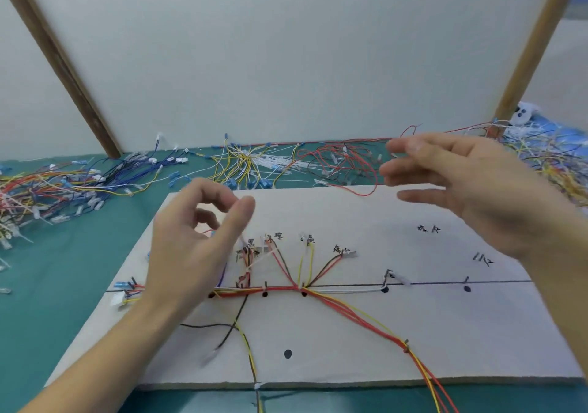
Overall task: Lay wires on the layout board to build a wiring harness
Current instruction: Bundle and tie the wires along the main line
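Several red, yellow and brown wires (286,288) already follow the drawn trunk line on the pale cardboard layout board (445,333), beneath both hands. Left hand (191,240) loosely curled, right hand (461,183) spread; neither visibly holds anything. Rightward pegs bare: roughly half remains.

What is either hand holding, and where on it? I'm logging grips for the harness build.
Nothing clearly: the left hand and right hand hover above the board, fingers loose.

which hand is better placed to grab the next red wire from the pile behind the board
Right, probably. The right hand hovers open beside the red wire pile, while the left hand hangs over the laid wires on the layout board.
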The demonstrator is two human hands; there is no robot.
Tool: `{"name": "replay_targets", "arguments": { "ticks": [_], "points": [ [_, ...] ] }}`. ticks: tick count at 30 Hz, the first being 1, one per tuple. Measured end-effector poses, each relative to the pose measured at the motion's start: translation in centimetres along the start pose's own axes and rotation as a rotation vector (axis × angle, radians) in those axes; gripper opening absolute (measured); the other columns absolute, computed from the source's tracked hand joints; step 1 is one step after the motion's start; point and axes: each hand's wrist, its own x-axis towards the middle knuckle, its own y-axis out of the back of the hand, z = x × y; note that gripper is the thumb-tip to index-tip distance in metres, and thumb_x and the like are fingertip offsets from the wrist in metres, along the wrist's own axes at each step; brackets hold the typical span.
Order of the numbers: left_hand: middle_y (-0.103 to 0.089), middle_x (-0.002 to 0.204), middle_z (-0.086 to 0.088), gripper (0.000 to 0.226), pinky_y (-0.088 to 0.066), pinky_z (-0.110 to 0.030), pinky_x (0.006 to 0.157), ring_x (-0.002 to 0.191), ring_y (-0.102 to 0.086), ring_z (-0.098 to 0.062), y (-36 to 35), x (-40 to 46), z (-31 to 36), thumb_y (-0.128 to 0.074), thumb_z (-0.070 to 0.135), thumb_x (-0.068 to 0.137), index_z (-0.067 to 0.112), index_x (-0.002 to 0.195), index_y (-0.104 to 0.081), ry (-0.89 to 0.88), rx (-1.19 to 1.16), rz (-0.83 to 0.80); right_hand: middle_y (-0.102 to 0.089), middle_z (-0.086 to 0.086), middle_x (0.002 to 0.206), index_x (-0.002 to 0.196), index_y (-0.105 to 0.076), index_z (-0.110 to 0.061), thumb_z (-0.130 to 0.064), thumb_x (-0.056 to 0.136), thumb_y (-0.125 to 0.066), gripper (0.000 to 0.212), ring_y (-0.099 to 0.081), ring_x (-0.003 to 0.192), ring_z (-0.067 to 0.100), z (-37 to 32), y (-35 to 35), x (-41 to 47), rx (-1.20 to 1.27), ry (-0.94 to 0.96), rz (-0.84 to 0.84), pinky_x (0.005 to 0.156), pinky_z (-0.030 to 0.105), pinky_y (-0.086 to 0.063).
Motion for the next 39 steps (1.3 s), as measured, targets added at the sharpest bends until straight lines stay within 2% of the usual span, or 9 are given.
{"name": "replay_targets", "arguments": {
  "ticks": [2, 5, 10, 17, 20, 24, 27, 30, 39],
  "points": [
    [-0.068, 0.085, 0.013, 0.018, -0.049, -0.024, 0.069, 0.076, -0.060, -0.006, 1.1, 1.4, -0.3, -0.071, 0.044, 0.089, 0.028, 0.088, -0.066, 0.092, -0.010, 0.073, -0.080, 0.003, 0.097, 0.104, -0.077, -0.020, -0.027, 0.103, -0.058, 0.020, -0.076, 0.097, 0.018, 0.6, 2.8, 0.2, -0.080, 0.017, 0.162, 0.090, 0.041, -0.059],
    [-0.072, 0.093, 0.022, 0.008, -0.053, -0.036, 0.076, 0.080, -0.064, 0.006, 3.2, 3.2, -1.3, -0.072, 0.040, 0.094, 0.035, 0.097, -0.068, 0.212, 0.141, -0.022, -0.080, -0.001, 0.090, 0.096, -0.075, -0.022, -0.022, 0.106, -0.052, 0.025, -0.074, 0.097, 0.015, 3.4, 5.7, -0.3, -0.179, 0.016, 0.367, 0.098, 0.044, -0.056],
    [-0.067, 0.102, 0.033, 0.009, -0.043, -0.025, 0.076, 0.092, -0.060, 0.016, 4.2, 1.9, -2.8, -0.059, 0.044, 0.099, 0.040, 0.102, -0.066, 0.253, 0.391, -0.269, -0.078, -0.001, 0.105, 0.098, -0.075, -0.023, -0.022, 0.108, -0.048, 0.029, -0.073, 0.103, 0.008, 8.6, 8.5, -2.5, -0.249, 0.007, 0.370, 0.098, 0.039, -0.055],
    [-0.069, 0.106, 0.002, 0.018, -0.041, -0.039, 0.081, 0.095, -0.054, -0.019, 6.0, -0.3, -5.9, -0.060, 0.016, 0.099, 0.031, 0.102, -0.067, 0.133, 0.710, -0.236, -0.077, -0.012, 0.108, 0.106, -0.072, -0.027, -0.008, 0.107, -0.047, 0.031, -0.068, 0.111, -0.002, 10.3, 8.0, -2.0, -0.191, 0.019, 0.297, 0.097, 0.020, -0.052],
    [-0.070, 0.106, 0.002, 0.023, -0.042, -0.039, 0.081, 0.092, -0.056, -0.022, 5.9, -0.5, -6.2, -0.058, 0.009, 0.099, 0.028, 0.103, -0.070, 0.113, 0.723, -0.217, -0.075, -0.012, 0.112, 0.107, -0.072, -0.028, -0.006, 0.105, -0.050, 0.032, -0.066, 0.102, -0.010, 10.3, 7.2, -1.5, -0.265, 0.058, 0.317, 0.088, 0.016, -0.046],
    [-0.071, 0.092, 0.018, 0.025, -0.044, -0.028, 0.070, 0.076, -0.065, -0.009, 6.5, 0.0, -6.2, -0.065, 0.010, 0.097, 0.034, 0.096, -0.071, 0.228, 0.635, -0.187, -0.073, -0.016, 0.098, 0.097, -0.075, -0.036, -0.010, 0.103, -0.054, 0.034, -0.062, 0.080, 0.001, 10.9, 7.2, -1.1, -0.345, 0.069, 0.347, 0.072, 0.020, -0.042],
    [-0.071, 0.089, 0.021, 0.023, -0.045, -0.031, 0.072, 0.080, -0.063, 0.000, 6.5, -0.1, -6.1, -0.065, 0.012, 0.098, 0.034, 0.094, -0.072, 0.228, 0.637, -0.210, -0.073, -0.022, 0.102, 0.094, -0.075, -0.035, -0.004, 0.101, -0.054, 0.038, -0.064, 0.089, -0.015, 11.0, 6.9, -1.0, -0.343, 0.080, 0.331, 0.077, 0.010, -0.047],
    [-0.072, 0.092, 0.011, 0.017, -0.050, -0.038, 0.079, 0.083, -0.064, -0.015, 6.5, -0.3, -6.1, -0.067, 0.014, 0.096, 0.029, 0.099, -0.075, 0.199, 0.679, -0.228, -0.074, -0.019, 0.104, 0.097, -0.076, -0.030, 0.004, 0.098, -0.053, 0.041, -0.064, 0.091, -0.017, 10.9, 6.7, -1.0, -0.342, 0.097, 0.336, 0.077, -0.002, -0.045],
    [-0.072, 0.099, 0.003, 0.027, -0.049, -0.041, 0.086, 0.096, -0.063, -0.026, 8.3, 0.0, -6.8, -0.061, 0.000, 0.094, 0.022, 0.096, -0.076, 0.179, 0.768, -0.278, -0.076, -0.009, 0.110, 0.108, -0.076, -0.017, 0.010, 0.097, -0.053, 0.037, -0.068, 0.102, -0.007, 10.3, 5.0, -1.6, -0.275, 0.106, 0.273, 0.088, 0.003, -0.047]
  ]
}}
